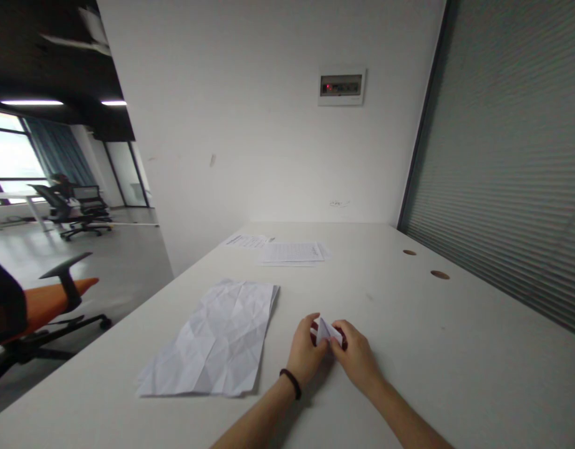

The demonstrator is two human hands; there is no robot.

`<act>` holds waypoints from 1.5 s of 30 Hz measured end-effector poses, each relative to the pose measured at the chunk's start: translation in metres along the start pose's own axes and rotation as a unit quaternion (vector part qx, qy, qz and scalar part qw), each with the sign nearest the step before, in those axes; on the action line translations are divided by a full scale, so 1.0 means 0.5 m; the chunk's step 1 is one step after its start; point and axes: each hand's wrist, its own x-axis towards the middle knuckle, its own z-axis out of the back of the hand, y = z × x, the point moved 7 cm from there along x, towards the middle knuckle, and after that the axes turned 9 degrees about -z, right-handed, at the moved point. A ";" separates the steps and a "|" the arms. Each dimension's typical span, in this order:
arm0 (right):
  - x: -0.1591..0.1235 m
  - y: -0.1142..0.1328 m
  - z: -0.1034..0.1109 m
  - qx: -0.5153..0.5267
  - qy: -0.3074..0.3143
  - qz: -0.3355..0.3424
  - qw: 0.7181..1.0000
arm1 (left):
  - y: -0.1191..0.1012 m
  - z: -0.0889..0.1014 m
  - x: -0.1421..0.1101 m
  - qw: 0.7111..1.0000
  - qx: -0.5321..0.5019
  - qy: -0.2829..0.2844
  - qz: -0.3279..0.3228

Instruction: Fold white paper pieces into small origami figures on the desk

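Observation:
Between my two hands is a small piece of folded white paper (323, 330), its pointed tip upward. My left hand (306, 349), with a dark band on the wrist, grips its left side, fingers curled behind and thumb in front. On the other side my right hand (355, 352) pinches the right part in the same way. The lower folds are partly covered by my thumbs. To the left of my hands, creased white sheets (217, 340) lie flat on the white table (395, 386).
Printed pages (292, 252) and a written sheet (247, 241) lie toward the table's far end. Two round holes (439, 274) (410, 252) are near its right edge, beside a blind-covered glass panel (502, 187). An orange-seated chair (48, 305) stands at left.

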 end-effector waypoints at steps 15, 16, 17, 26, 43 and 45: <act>0.008 -0.033 0.012 -0.038 0.018 -0.010 0.999 | -0.060 0.027 0.003 0.949 0.243 0.098 -0.174; 0.007 -0.035 0.012 -0.043 0.031 -0.007 0.999 | -0.056 0.027 0.003 0.940 0.265 0.122 -0.176; 0.007 -0.036 0.011 -0.047 0.044 -0.004 0.998 | -0.052 0.026 0.003 0.932 0.281 0.148 -0.178; 0.008 -0.053 0.002 -0.005 0.099 -0.019 0.995 | -0.028 0.026 0.004 0.936 0.269 0.174 -0.146; 0.001 -0.032 0.011 0.011 0.123 0.023 0.992 | -0.065 0.023 -0.005 0.940 0.215 0.195 -0.178; -0.001 -0.029 0.013 -0.003 0.136 0.018 0.991 | -0.071 0.026 -0.008 0.944 0.200 0.205 -0.164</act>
